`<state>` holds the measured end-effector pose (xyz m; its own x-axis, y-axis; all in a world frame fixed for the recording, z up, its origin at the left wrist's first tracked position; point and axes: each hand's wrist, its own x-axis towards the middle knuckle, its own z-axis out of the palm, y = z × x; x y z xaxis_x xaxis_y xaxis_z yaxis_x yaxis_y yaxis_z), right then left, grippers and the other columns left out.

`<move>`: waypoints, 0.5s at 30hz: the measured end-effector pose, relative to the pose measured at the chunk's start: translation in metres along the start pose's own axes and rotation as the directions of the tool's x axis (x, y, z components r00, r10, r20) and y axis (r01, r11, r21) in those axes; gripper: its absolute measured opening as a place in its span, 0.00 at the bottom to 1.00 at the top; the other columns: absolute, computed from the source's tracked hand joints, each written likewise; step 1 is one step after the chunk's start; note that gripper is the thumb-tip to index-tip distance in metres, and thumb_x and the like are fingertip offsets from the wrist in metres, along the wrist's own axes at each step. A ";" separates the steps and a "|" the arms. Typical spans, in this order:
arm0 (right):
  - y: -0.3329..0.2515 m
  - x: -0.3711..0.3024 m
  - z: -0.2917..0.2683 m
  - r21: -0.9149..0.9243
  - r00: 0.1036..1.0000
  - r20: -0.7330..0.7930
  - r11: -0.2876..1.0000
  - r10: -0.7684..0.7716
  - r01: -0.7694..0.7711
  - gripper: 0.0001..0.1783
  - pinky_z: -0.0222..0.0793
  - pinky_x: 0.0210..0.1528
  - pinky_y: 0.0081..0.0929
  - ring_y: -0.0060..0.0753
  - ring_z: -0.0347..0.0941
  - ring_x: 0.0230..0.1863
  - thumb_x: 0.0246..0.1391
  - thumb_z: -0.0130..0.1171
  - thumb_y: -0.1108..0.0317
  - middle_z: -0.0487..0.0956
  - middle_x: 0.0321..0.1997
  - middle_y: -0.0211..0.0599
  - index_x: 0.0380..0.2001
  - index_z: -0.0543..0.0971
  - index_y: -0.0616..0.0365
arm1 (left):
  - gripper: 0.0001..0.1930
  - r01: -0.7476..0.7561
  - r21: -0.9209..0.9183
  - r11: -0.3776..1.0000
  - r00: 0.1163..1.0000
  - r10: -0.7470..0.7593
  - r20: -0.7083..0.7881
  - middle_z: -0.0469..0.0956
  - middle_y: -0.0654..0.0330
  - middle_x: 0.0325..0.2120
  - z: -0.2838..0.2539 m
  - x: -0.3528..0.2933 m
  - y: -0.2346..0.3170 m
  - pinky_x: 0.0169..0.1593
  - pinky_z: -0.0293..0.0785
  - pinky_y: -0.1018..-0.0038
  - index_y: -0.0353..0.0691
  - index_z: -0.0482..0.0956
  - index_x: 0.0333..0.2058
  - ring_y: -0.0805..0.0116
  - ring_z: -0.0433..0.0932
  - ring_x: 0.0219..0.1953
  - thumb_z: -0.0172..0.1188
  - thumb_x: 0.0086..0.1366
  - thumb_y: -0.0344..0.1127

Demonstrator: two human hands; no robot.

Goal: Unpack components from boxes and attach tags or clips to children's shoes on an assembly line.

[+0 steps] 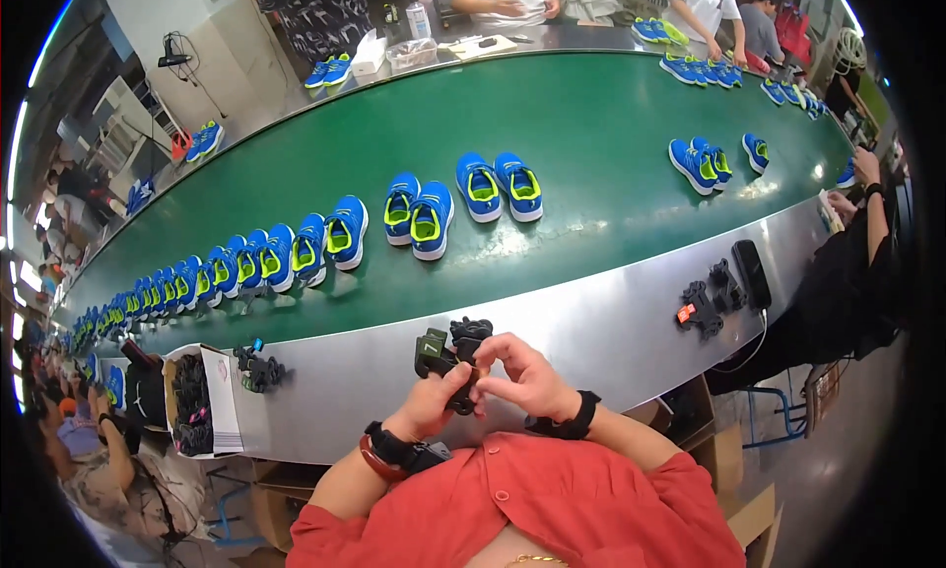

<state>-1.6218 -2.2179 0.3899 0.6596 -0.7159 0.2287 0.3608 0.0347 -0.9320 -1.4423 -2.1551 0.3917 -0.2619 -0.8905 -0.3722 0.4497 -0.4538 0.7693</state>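
A black plastic device with a dark green block (pixel 434 349) is in front of my chest, over the metal edge of the table. My left hand (pixel 432 402) is closed round its lower part. My right hand (pixel 532 379) is bent in a pinch at the device's right side, with thumb and fingertips against it. A knobbly black part (pixel 471 332) of what I hold sticks up beyond my right fingertips. My fingers hide the middle of the device, so I cannot tell how its parts join. Both wrists wear black bands.
Blue and lime shoes (pixel 431 219) stand in a long row on the green conveyor belt (pixel 591 105). Similar black devices (pixel 258 369) lie on the metal ledge (pixel 581 322), left and right. A black power bank (pixel 751 272) has a white cable. A white box (pixel 225 400) holds black items. Other people work around the belt.
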 end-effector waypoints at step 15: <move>0.006 -0.018 -0.035 0.107 0.871 -0.317 0.926 0.376 -0.361 0.15 0.68 0.35 0.16 0.18 0.74 0.32 0.56 0.56 0.76 0.80 0.35 0.34 0.46 0.68 0.58 | 0.29 0.228 0.795 0.562 0.953 -0.295 -0.065 0.78 0.62 0.29 0.034 -0.001 0.002 0.28 0.71 0.75 0.39 0.66 0.57 0.76 0.75 0.25 0.64 0.59 0.40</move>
<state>-1.6550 -2.2293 0.3704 0.5011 -0.8312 -0.2409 0.1666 0.3657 -0.9157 -1.4705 -2.1538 0.4117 -0.3267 -0.7175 -0.6151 -0.4859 -0.4307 0.7605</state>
